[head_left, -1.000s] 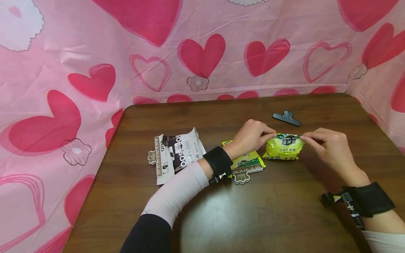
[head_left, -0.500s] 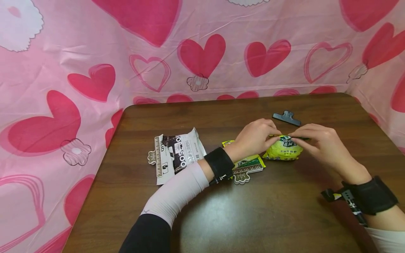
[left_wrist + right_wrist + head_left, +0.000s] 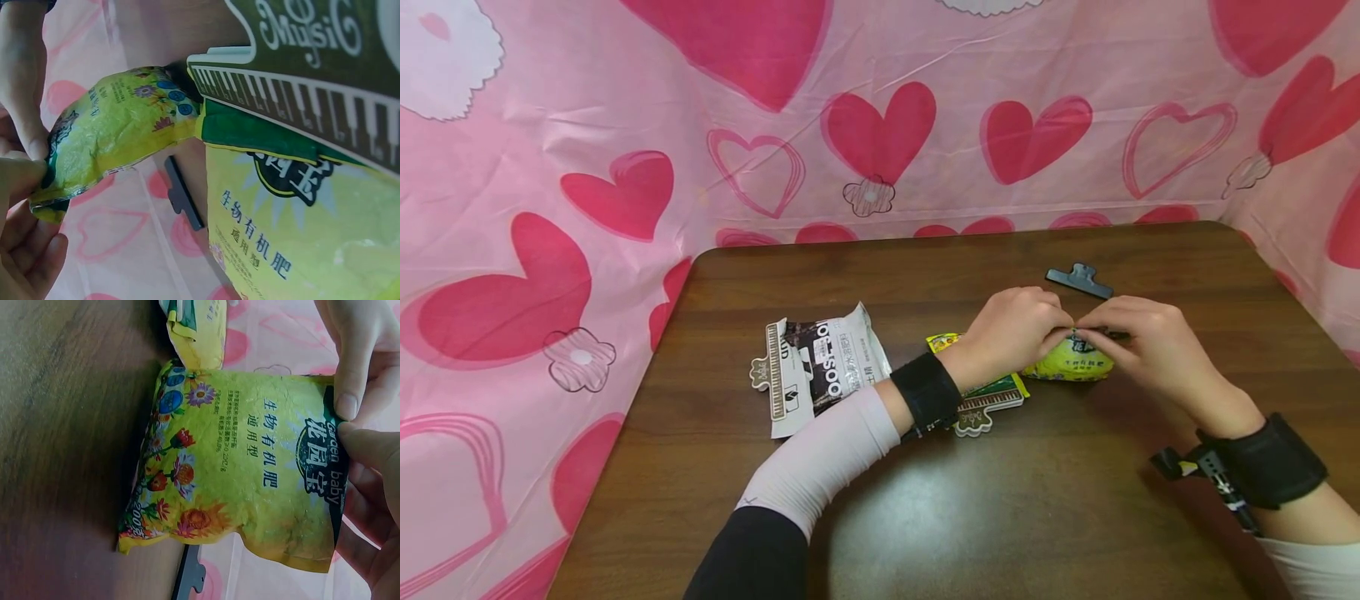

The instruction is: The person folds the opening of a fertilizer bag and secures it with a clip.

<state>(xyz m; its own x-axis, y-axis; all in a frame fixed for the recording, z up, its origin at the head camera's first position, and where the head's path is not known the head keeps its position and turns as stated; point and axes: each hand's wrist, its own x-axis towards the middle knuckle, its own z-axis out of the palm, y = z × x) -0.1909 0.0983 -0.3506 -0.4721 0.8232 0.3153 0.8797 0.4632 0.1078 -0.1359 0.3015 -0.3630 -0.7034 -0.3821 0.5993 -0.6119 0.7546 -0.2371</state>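
A small yellow-green fertilizer bag (image 3: 1070, 364) stands upright on the table between both hands. My left hand (image 3: 1017, 327) pinches its top edge between thumb and fingers. From the other side my right hand (image 3: 1150, 337) pinches the same edge, the thumbs almost meeting in the right wrist view. The dark green top band of the bag (image 3: 250, 469) lies under the fingers, which partly cover it. Behind the hands lies a loose black bag clip (image 3: 1081, 280). Close under my left wrist is a second yellow bag (image 3: 275, 212), its folded top held by a keyboard-patterned clip (image 3: 300, 94).
To the left lies a white and black bag (image 3: 831, 362) with another keyboard-patterned clip (image 3: 773, 371) along its side. The brown wooden table (image 3: 925, 517) runs back to a pink heart-print cloth (image 3: 955, 167). My left forearm crosses in front of the bags.
My hands have come closer together along the bag's top, the fingers now nearly touching. The bag's top has folded down and its printed name is mostly covered. The clips have stayed put.
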